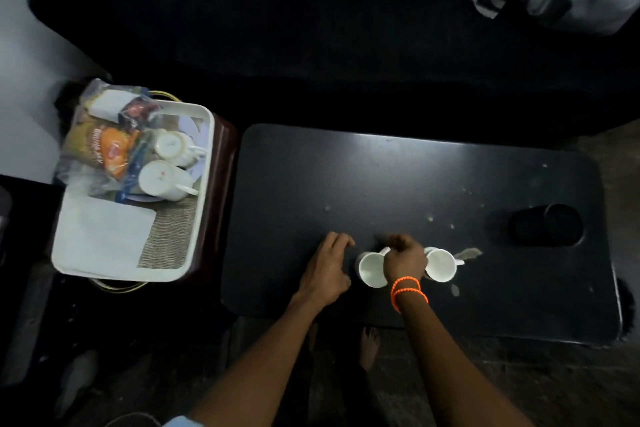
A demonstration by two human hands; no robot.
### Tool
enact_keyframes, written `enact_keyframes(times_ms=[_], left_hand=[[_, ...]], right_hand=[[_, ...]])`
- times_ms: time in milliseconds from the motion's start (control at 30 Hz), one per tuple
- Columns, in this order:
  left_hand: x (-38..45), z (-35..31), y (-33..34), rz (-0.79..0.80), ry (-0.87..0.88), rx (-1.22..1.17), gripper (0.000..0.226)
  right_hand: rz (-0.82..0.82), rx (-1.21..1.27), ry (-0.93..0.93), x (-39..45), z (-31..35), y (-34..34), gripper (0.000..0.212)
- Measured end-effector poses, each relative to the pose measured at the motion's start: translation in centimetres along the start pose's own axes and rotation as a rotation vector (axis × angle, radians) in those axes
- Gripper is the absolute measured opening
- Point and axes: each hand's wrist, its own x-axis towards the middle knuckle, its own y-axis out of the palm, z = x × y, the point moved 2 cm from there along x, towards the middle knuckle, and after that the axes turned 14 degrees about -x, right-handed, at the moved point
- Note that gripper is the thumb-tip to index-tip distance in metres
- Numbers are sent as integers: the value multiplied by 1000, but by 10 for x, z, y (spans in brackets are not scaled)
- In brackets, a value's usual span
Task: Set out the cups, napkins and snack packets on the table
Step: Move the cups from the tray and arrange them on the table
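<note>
On the dark rectangular table (398, 184), two white ceramic cups stand upright near its six o'clock edge: the left cup (372, 270) and the right cup (440, 264), close but apart. The right hand (404, 258), with orange bead bracelets (408, 291) at the wrist, sits between them, fingers closed on the left cup's handle at its one o'clock. The left hand (325, 267) lies with fingers spread and empty at that cup's nine o'clock. Well off at the table's nine o'clock, a white plastic tray (204, 184) holds two more white cups (161, 178), snack packets in a clear bag (104, 149) and a white folded napkin (107, 236). A black round holder (547, 225) sits at the table's three o'clock.
</note>
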Motion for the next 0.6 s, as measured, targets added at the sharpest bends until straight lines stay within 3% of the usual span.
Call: enact_keyframes(times_ms=[100,200,300,400,467,600], left_hand=[[2,10,-53,-157,9,-16,53],[1,18,-125,-496,84,-21,42],[-6,30,-195,-818,126,55,32],[-14,54,-252,-1088,27,80,33],[-17,72,-278,-1133,-112,-10,40],[-13,97,-315,-929,-484,-407,56]], right_hand=[[-52,-101,-147,-8,32,4,46],[-33,-137,-294,-19,74,23,45],[93,-98,-422,-39,125,59,31],[291,-37,-498,-69,177,105,21],[462,7,-486,-92,206,134,16],[833,169,-270,-135,246,177,12]])
